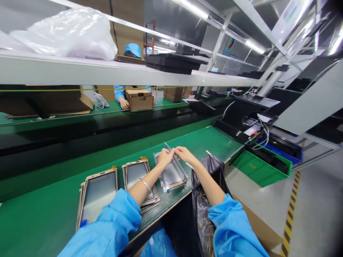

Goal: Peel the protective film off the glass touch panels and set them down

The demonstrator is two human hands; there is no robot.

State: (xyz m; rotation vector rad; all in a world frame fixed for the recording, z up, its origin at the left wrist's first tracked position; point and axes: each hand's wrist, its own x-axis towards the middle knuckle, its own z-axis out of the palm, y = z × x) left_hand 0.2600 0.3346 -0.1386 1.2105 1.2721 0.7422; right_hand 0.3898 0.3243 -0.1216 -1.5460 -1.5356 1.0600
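Note:
My left hand and my right hand meet, fingers pinched, at the top of a thin panel in a clear plastic bag. This panel is tilted nearly edge-on to me. Beneath it lies a stack of bagged flat screen panels on the green bench. Just left of my left hand is a stack of bare screen panels with pale frames and an orange ribbon tab. Farther left lies another stack of larger screen panels. My fingertips partly hide the bag's edge.
A black bin liner with clear plastic inside hangs at the bench's front edge. Green crate stands on the floor at right. Across the bench, a person's hand touches a cardboard box. A white shelf runs overhead.

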